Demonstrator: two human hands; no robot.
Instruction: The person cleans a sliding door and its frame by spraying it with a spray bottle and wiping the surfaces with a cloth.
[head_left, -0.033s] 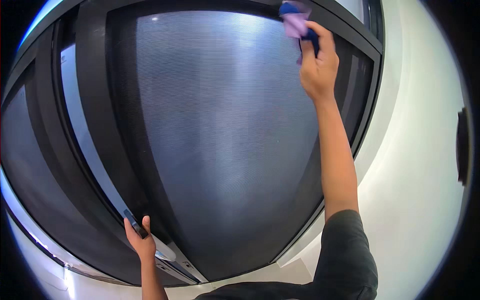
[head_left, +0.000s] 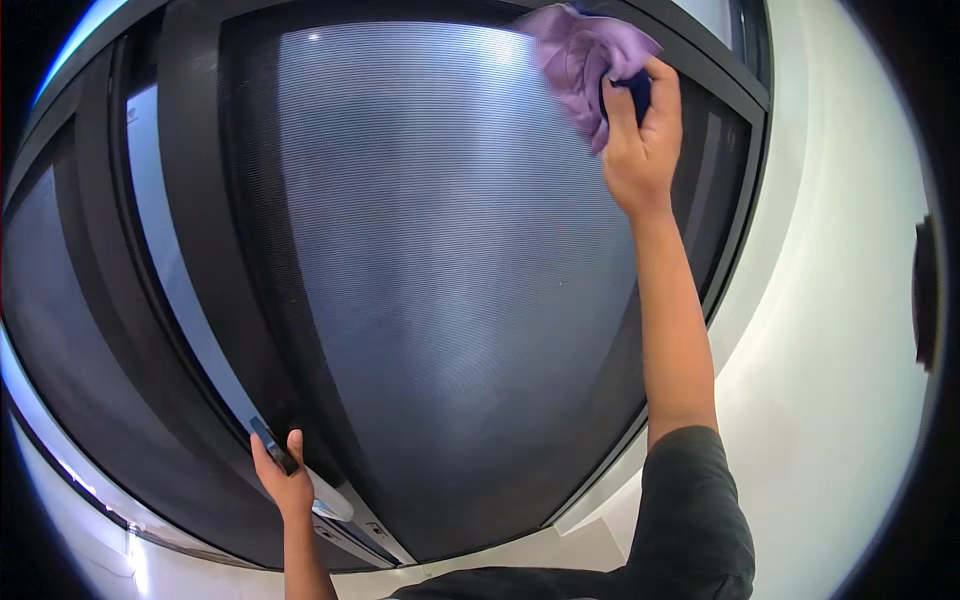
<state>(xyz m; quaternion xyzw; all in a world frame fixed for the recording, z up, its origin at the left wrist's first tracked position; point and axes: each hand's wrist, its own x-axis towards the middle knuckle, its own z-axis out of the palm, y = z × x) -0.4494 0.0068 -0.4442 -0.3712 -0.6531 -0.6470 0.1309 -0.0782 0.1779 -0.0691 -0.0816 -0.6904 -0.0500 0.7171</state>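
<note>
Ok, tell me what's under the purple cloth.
The purple cloth lies against the mesh screen, bunched in the right hand. The screen behind it is covered.

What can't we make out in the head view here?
- Dark thing in the right hand: mostly hidden by the purple cloth and the fingers; kind unclear.
- Small dark object held by the left hand: too small to identify.
- What lies beyond the mesh screen: blurred by the mesh and glare.
- Dark object on the white wall: cut off by the fisheye rim.
</note>
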